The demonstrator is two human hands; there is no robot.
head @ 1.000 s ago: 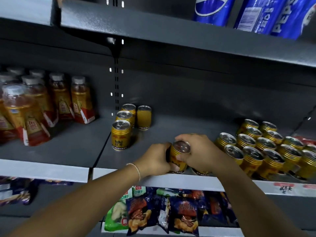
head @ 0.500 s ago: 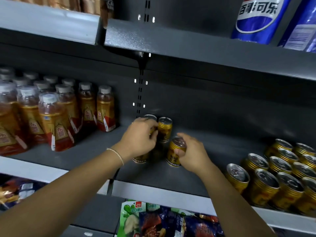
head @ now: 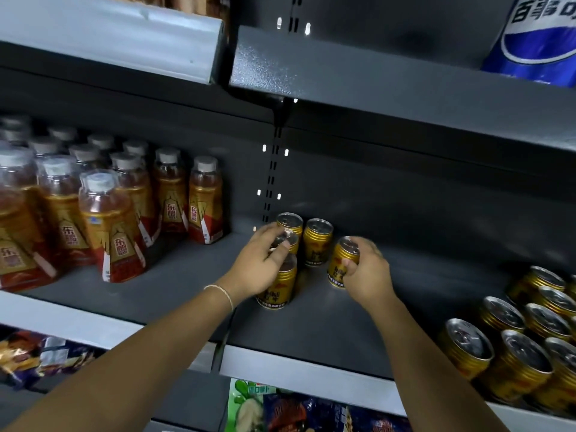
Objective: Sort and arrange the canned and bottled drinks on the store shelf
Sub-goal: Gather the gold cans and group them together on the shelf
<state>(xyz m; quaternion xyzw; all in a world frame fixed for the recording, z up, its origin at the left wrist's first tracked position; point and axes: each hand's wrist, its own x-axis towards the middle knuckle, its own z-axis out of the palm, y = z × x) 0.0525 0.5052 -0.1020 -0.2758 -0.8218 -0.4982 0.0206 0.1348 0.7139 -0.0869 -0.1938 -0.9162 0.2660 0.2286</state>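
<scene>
Several gold cans stand in a cluster at the left of the dark shelf [head: 311, 325]. My left hand [head: 258, 266] curls over the top of a gold can [head: 288, 240] in the left column, just above the front can [head: 277, 285]. My right hand [head: 364, 275] grips another gold can [head: 343, 260], tilted slightly, to the right of the cluster. A further can [head: 318, 241] stands free between the two hands, and one more can [head: 291, 221] sits at the back.
Amber drink bottles [head: 106, 226] with grey caps fill the left shelf section. A dense group of gold cans [head: 523, 344] occupies the right front. A blue Pepsi bottle [head: 536, 39] stands on the shelf above. Snack bags [head: 280, 410] lie on the shelf below.
Both hands carried cans from the shelf's front edge back and left to the small cluster. The left hand now sits on the left column; the right hand's can stands beside it.
</scene>
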